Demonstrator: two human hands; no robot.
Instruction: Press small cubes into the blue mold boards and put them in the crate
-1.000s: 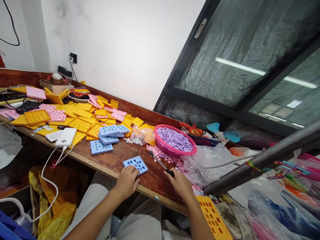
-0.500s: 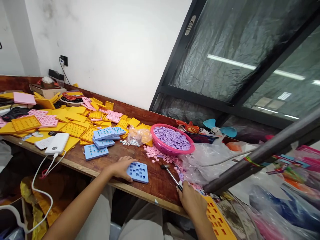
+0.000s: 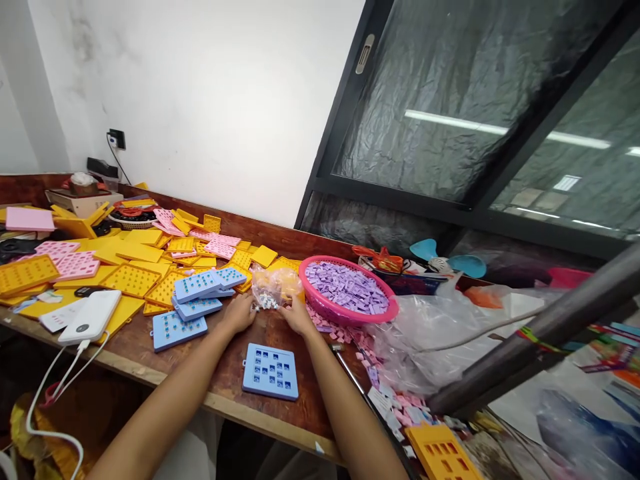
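Note:
Both my hands reach forward to a clear plastic bag (image 3: 265,280) and a small heap of tiny white pieces (image 3: 267,301) at its mouth. My left hand (image 3: 240,315) is at the heap's left side, fingers curled in, touching the pieces. On the right side, my right hand (image 3: 297,315) has its fingers bent and pressed together by the bag's lower edge. What either hand grips is too small to make out. Nearer to me lies a blue plate with square holes (image 3: 270,371). A hammer (image 3: 353,372) rests to the right, partly behind my right forearm.
Blue plates with small teal dots (image 3: 195,307) are stacked at left. Beyond spread yellow plates (image 3: 135,250) and pink ones. A pink basket (image 3: 395,308) holds purple pieces. A grey pole (image 3: 525,340) slants across the right, near plastic bags. A white power bank (image 3: 90,319) sits left with cables.
My left hand has let go of the blue plate and moved forward to the white pieces. My right hand has released the hammer, now lying on the table, and moved left and forward.

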